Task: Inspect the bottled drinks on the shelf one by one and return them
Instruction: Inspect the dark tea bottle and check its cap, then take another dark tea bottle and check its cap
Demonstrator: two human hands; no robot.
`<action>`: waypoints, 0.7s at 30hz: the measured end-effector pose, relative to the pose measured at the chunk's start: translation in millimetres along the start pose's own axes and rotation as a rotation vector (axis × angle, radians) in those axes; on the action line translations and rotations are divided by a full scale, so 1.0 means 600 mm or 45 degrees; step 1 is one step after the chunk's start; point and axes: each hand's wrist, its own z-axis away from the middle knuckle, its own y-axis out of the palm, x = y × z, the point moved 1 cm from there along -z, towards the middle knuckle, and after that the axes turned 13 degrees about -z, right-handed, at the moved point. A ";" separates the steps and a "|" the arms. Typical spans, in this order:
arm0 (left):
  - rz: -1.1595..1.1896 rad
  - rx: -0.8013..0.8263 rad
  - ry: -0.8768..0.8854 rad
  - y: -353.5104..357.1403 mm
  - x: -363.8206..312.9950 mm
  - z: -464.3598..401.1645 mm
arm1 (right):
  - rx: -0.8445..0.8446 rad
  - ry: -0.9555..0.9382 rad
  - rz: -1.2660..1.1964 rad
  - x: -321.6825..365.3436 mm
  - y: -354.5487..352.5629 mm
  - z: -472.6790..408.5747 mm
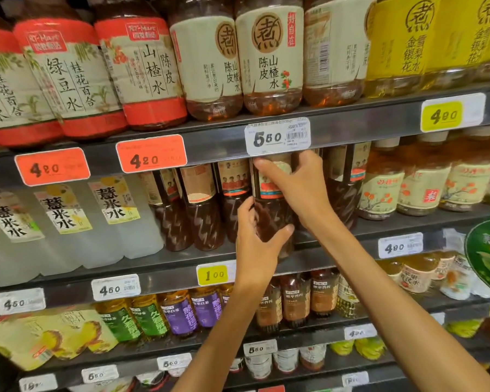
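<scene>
A grey metal shelving unit (351, 120) with several tiers of bottled drinks filled the frame, price tags clipped along each rail. On the upper tier stood large bottles with cream and red labels (77, 77) at the upper left and yellow-labelled bottles (408, 43) at the upper right. On the middle tier, cloudy white bottles (68, 222) stood at the left and a row of dark brown ribbed bottles (201, 210) at the centre. One dark brown ribbed plastic bottle with a photo label (269, 210) stood upright at the front edge of the middle tier, centre frame, below the white 5.60 price tag (277, 136). The left hand (259, 244) curled round its lower body from the left; the right hand (300, 185) gripped its upper labelled part, fingers wrapped across the front.
</scene>
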 end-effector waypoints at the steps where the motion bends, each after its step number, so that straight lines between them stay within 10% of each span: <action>1: -0.095 -0.015 0.020 0.001 0.000 0.001 | 0.001 0.011 0.005 -0.004 0.000 0.001; 6: -0.935 -0.337 0.303 -0.005 -0.002 0.009 | -0.043 0.032 0.119 -0.018 0.001 0.014; 21: -0.935 -0.443 0.258 0.020 0.005 -0.005 | -0.196 -0.253 0.919 -0.032 0.006 0.029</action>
